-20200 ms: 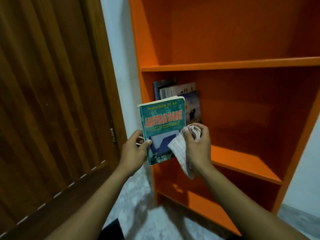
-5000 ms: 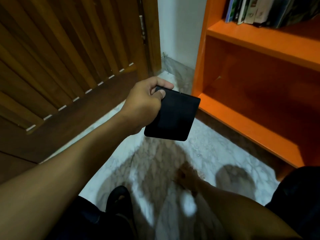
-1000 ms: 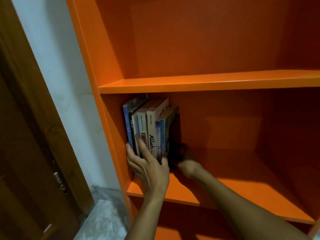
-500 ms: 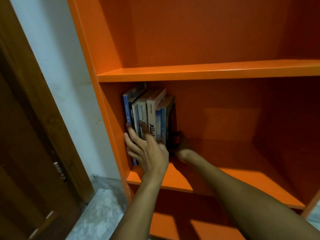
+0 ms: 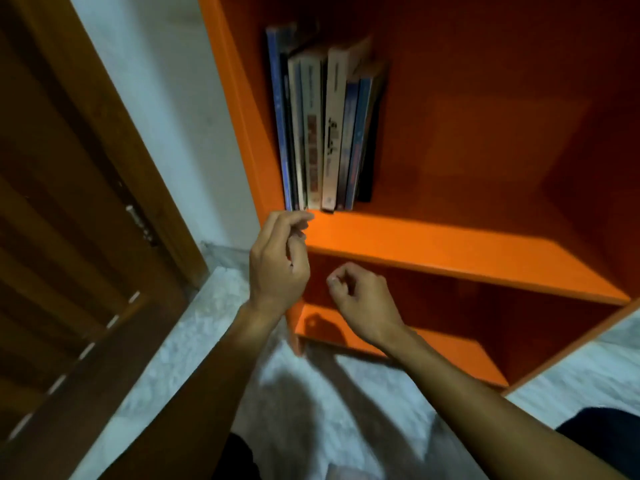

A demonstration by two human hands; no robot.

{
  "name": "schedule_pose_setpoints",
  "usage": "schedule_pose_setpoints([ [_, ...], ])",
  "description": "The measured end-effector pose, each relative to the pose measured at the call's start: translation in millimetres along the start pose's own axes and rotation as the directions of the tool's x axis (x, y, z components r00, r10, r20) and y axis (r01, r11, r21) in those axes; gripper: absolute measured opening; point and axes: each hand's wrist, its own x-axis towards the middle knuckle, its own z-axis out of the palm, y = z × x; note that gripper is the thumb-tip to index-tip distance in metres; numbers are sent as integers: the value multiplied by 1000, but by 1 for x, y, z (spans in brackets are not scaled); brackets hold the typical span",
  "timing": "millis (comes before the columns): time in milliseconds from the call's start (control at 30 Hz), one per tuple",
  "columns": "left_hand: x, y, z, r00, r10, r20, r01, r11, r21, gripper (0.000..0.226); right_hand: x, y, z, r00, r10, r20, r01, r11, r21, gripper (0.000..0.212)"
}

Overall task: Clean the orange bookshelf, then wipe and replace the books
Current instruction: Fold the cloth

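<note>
Your books stand upright in a tight row at the left end of the middle shelf of the orange bookshelf, pressed against its left wall, spines facing you. Your left hand hangs just off that shelf's front left corner, fingers loosely curled and holding nothing, and your right hand sits lower, in front of the compartment beneath, also loosely curled and empty. To the left are the wooden door and, below you, the pale marbled floor.
</note>
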Motion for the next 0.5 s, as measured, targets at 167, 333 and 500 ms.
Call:
schedule_pose_setpoints([
  [167, -133, -49, 11, 904, -258, 341, 240, 966, 95, 31, -53, 111, 50, 868, 367, 334, -285, 920, -269, 8],
  [333, -279, -77, 19, 339, -693, 637, 711, 632, 309, 45, -135, 180, 89, 598, 651, 468, -447, 755, -479, 25],
  [500, -359, -45, 27, -228, -804, 550, 707, 251, 661, 58, -207, 229, 126, 465, 730, 500, -523, 683, -510, 21],
])
